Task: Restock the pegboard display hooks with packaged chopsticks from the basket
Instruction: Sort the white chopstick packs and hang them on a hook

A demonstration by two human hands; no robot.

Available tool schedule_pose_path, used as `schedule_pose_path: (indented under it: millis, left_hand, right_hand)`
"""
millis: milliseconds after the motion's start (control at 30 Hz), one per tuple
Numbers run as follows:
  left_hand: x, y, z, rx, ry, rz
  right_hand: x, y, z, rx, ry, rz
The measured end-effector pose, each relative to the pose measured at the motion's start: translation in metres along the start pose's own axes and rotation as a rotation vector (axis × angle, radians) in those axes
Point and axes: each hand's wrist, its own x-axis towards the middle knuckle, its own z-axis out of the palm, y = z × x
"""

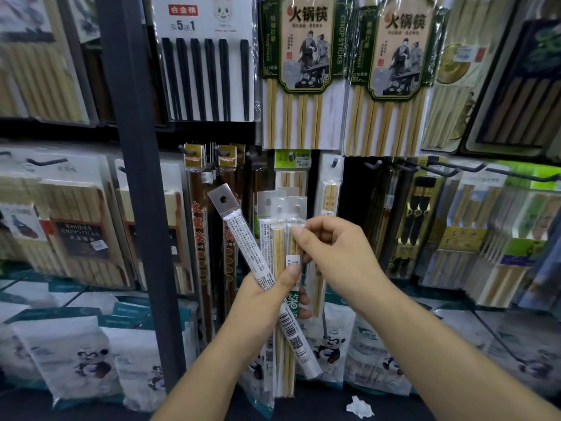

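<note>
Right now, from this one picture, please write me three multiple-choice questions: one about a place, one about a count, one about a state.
1. Where does the pack of black chopsticks hang?
A. left of the two green-edged packs
B. right of them
C. on the floor

2. How many black sticks show in it?
A. three
B. six
C. ten

3. What does the right hand do?
A. hangs open
B. pinches a packet in the bundle that the left hand grips
C. pulls a hook

Answers:
1 A, it hangs to their left.
2 B, six dark sticks stand side by side.
3 B, its fingertips close on the packet's top.
</note>
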Motion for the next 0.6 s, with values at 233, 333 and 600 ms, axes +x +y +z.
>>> schedule_pose_path:
  millis: [233,333,600]
  left_hand:
    - [0.002,0.0,-0.005,0.027,0.051,0.016]
    - [0.003,-0.001,-0.006,0.069,0.106,-0.015]
    - [0.002,-0.001,-0.003,-0.011,0.064,-0.008]
  right_hand:
    - [0.009,-0.006,-0.008,0.088,0.146,-0.043]
    - [0.022,-0.013,-0.019,0.139,0.24,-0.035]
    - [0.045,-0.02,-0.027,0.118,0.334,-0.039]
